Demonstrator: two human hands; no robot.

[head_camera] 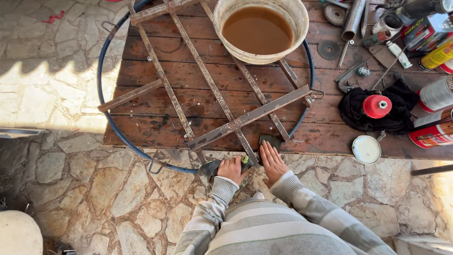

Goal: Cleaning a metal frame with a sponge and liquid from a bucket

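Nearest the camera: a striped grey sweater (278, 231), both sleeves reaching forward over a stone-paved floor (108, 193).

Left hand (231, 169): fingers curled closed around a small green pad (245, 160), pressed against the near end of a rusty metal grille (207, 85). A dark cloth (207, 168) lies under and beside this hand, on the blue ring.

Right hand (272, 160): fingers extended flat and close together, palm down, fingertips touching a dark rectangular piece (270, 140) at the near edge of the desk (325, 127). Nothing is gripped by it.

The grille consists of rusted flat bars crossing inside a blue round hoop (100, 89). It lies flat on the brown wooden desk, with its left and near portions overhanging the stone floor. Both hands work at its nearest point, just beside each other.

On the far part of the grille stands a pale bucket (297, 19) of brown liquid.

To the right on the desk: a black cloth (354, 111) with a red cap (376, 106) resting on it, a round white lid (366, 149) near the desk edge, several spray cans (436, 94), metal discs (329, 49) and a metal tube (353, 19). These sit well apart from the hands.
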